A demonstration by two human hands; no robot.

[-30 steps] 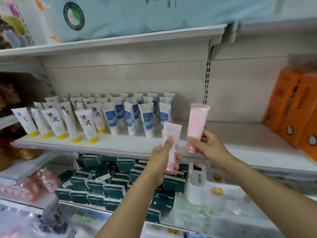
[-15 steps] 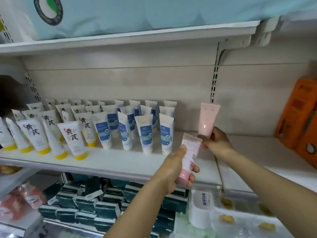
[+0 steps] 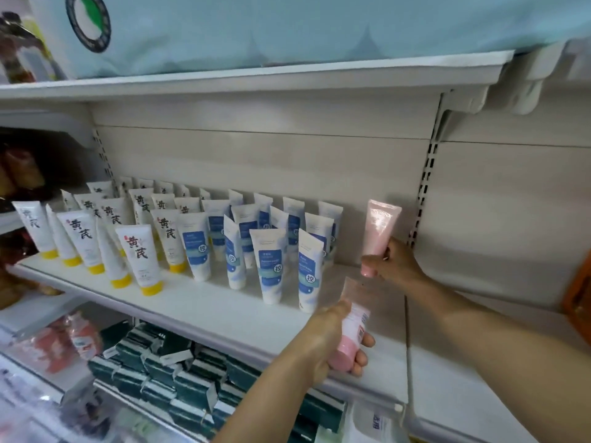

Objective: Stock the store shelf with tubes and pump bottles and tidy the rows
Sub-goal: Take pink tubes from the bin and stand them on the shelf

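Note:
My right hand (image 3: 395, 262) grips a pink tube (image 3: 379, 230) upright, cap down, near the back of the white shelf (image 3: 224, 308), just right of the blue-label tubes (image 3: 271, 263). My left hand (image 3: 332, 338) holds a second pink tube (image 3: 350, 327) tilted over the shelf's front edge, cap toward me. Rows of white tubes with yellow caps (image 3: 140, 257) stand at the left. Every tube on the shelf stands cap down.
An upper shelf (image 3: 256, 79) with a pale blue pack hangs overhead. A slotted upright (image 3: 425, 190) divides the bays. An orange box (image 3: 577, 292) sits at the right edge. Dark green boxes (image 3: 179, 378) fill the shelf below.
My right hand has carried its pink tube deeper and lower toward the shelf's back. My left hand has tipped its tube and brought it over the shelf's front edge. The view moved closer.

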